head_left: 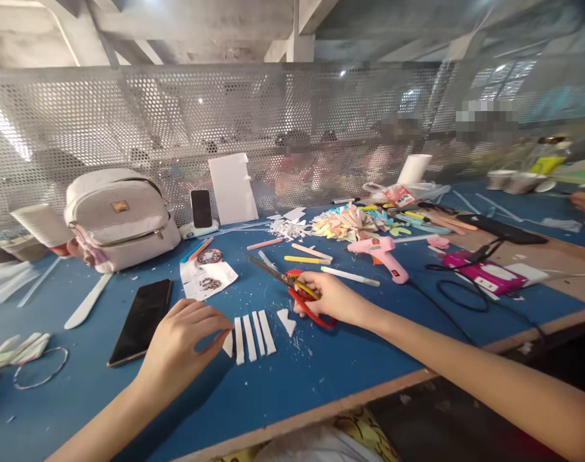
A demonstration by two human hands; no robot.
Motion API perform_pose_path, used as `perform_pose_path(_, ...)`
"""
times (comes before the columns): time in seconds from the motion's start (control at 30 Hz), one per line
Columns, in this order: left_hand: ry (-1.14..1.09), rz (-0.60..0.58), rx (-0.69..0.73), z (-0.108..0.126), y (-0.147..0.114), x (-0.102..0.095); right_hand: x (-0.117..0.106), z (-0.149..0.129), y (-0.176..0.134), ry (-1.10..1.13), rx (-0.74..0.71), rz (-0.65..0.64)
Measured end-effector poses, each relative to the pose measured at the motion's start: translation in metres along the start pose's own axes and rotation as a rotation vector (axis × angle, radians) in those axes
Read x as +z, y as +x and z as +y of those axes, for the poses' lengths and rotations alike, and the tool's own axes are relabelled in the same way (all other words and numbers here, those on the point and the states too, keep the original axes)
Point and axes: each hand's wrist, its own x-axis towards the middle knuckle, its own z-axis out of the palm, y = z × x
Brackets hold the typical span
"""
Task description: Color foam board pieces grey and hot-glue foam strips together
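White paper strips [250, 338] | step: apparently arranging them in a row | right hand [331, 296] clamped on scissors [291, 281]; left hand [182, 335] beside, grip unclear | next: needs light fingertips

Scissors [292, 281] with smooth grey metal blades and shiny plastic handles; matt white strips [250, 338] (paper or thin foam, hard to tell); a smooth, matt blue tabletop [282, 391] with a wood-like edge; a pink plastic glue gun [376, 249]; a phone [145, 314] with glossy black glass; a perforated metal screen [176, 106].
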Motion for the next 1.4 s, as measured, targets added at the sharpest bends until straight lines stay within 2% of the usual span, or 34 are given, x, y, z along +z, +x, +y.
perform_pose_path(0.23,0.082,-0.031,0.013,-0.003,-0.01,-0.002,0.004,0.0,-0.003,-0.064,0.04,-0.008)
perform_pose_path(0.57,0.105,-0.066,0.002,-0.011,-0.014,0.002,0.001,0.004,-0.002,-0.152,0.007,0.014)
perform_pose_path(0.73,0.045,-0.042,-0.045,-0.01,-0.014,0.004,0.001,0.003,-0.002,-0.14,0.001,0.006)
perform_pose_path(0.87,-0.124,-0.031,-0.161,-0.006,-0.008,0.0,0.0,0.006,0.001,-0.087,-0.003,0.016)
perform_pose_path(1.03,-0.584,-0.07,-0.319,-0.01,0.018,-0.008,-0.005,0.001,0.018,0.028,-0.018,0.055)
perform_pose_path(1.2,-1.061,-0.075,-0.336,-0.025,0.069,-0.006,-0.008,-0.014,0.051,0.126,-0.045,0.089)
perform_pose_path(1.4,-1.267,0.027,-0.375,-0.053,0.127,0.005,-0.018,-0.025,0.072,0.172,-0.048,0.108)
